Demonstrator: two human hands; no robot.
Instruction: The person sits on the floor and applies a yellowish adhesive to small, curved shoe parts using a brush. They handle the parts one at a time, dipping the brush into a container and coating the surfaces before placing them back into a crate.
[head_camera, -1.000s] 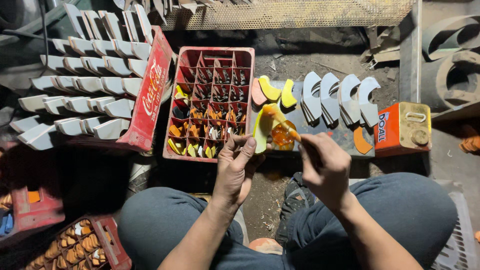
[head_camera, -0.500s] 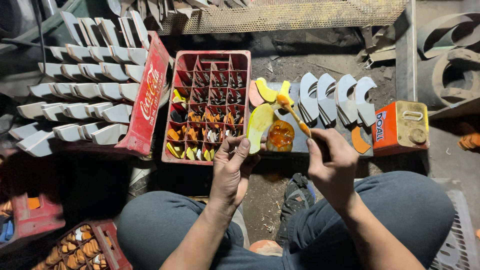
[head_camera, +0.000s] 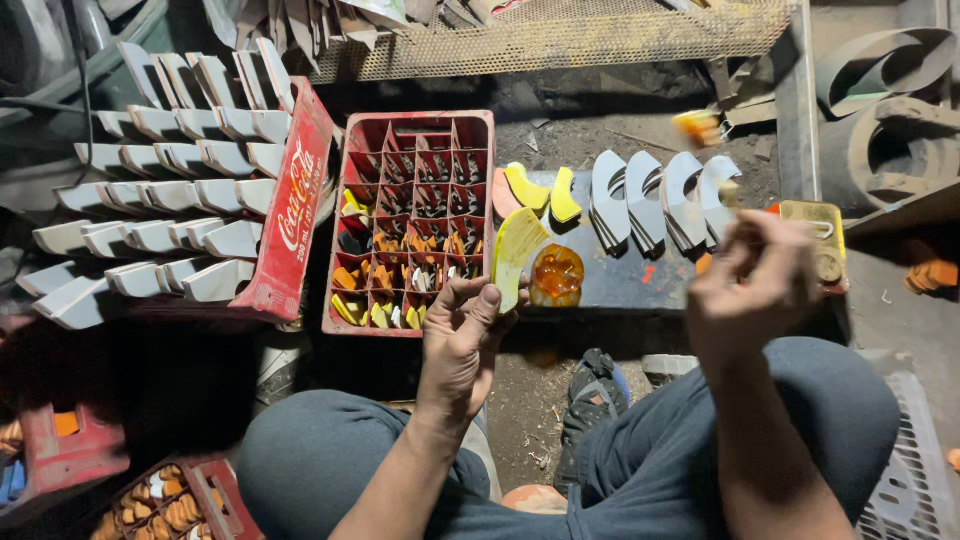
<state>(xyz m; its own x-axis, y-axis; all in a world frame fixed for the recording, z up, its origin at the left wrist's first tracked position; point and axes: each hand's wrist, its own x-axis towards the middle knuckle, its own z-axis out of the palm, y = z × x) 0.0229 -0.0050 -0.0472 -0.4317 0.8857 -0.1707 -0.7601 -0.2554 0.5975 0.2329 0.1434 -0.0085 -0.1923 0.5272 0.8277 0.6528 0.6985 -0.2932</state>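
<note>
Left hand is pinching a yellow piece at centre frame, beside the red crate. Right hand, blurred, grip unclear, is hovering over the dark tabletop; dirt floor below.

A dim workshop corner: the dirt floor is dark and littered, a perforated metal shelf runs along the top, and rusty metal rings lie at right.
</note>
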